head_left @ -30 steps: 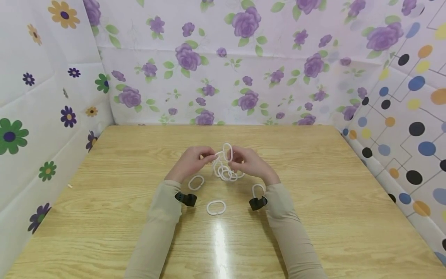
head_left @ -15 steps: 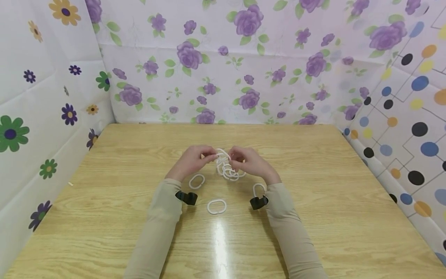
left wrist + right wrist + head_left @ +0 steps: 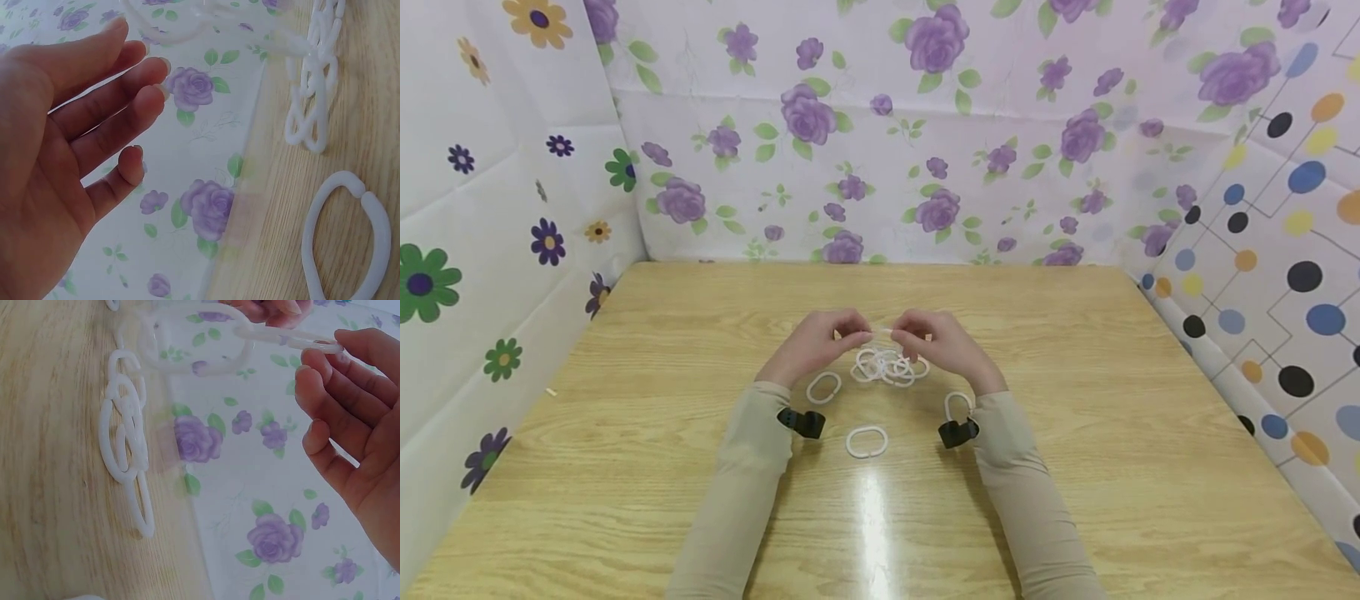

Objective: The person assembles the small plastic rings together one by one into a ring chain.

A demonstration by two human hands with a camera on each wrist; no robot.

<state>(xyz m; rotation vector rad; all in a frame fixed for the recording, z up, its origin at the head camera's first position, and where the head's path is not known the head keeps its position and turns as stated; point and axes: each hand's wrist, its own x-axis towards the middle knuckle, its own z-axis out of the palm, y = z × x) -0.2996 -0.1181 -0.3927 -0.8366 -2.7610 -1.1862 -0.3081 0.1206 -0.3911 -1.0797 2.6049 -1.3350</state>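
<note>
a white link (image 3: 269, 332) is being pinched by the right hand (image 3: 946, 346), between thumb and fingertip; an adjoining link (image 3: 203, 370) is being pinched likewise by the left hand (image 3: 808, 346). the other fingers of both hands are being held loosely bent. the pair is being held above a heap of white links (image 3: 880, 367), which is being carried by the bench (image 3: 1075, 500) along with a loose link (image 3: 811, 385) near the left wrist.
</note>
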